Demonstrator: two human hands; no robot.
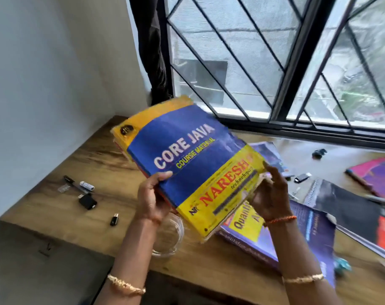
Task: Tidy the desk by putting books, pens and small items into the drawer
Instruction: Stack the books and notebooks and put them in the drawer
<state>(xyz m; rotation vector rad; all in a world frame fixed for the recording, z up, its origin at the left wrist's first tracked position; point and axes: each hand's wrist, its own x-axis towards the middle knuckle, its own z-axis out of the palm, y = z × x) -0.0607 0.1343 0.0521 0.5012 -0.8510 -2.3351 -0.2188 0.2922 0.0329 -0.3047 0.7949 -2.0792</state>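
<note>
The left hand (152, 194) grips the near left edge of the big blue and yellow book (187, 164), thumb on top. The right hand (270, 194) holds the near right edge, fingers curled round it. Two hands are probably used because the book looks wide and floppy. It is lifted above the wooden desk (77, 172), tipped up toward 11 o'clock. A purple book (308, 227) lies at 4 o'clock, pens (77, 186) and a black adapter (87, 201) at 9 o'clock. No drawer can be seen.

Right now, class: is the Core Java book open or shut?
Shut: the Core Java book shows its front cover whole, held off the desk by left hand and right hand.
</note>
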